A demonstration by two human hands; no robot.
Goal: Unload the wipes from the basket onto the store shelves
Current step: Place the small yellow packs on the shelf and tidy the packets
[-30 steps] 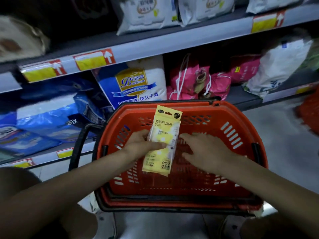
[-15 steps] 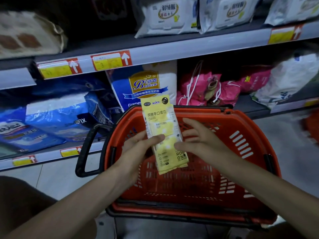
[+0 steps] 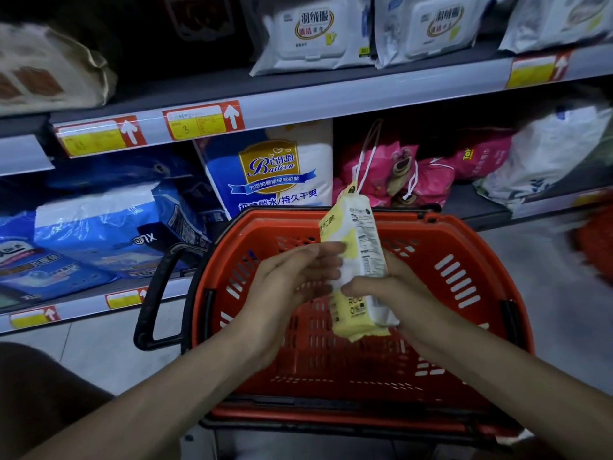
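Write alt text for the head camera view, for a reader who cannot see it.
A yellow pack of wipes is held nearly upright over an orange basket: the right hand grips its lower part, the left hand touches its front. Stocked store shelves stand behind.

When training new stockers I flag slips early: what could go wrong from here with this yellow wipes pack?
1. The yellow wipes pack is tilted above the red basket. The right hand grips its lower part, while the left hand only lays its fingers on it. It might slip and drop into the basket.
2. The white wipes packs sit right at the front edge of the upper shelf, so pushing another in may knock one down.
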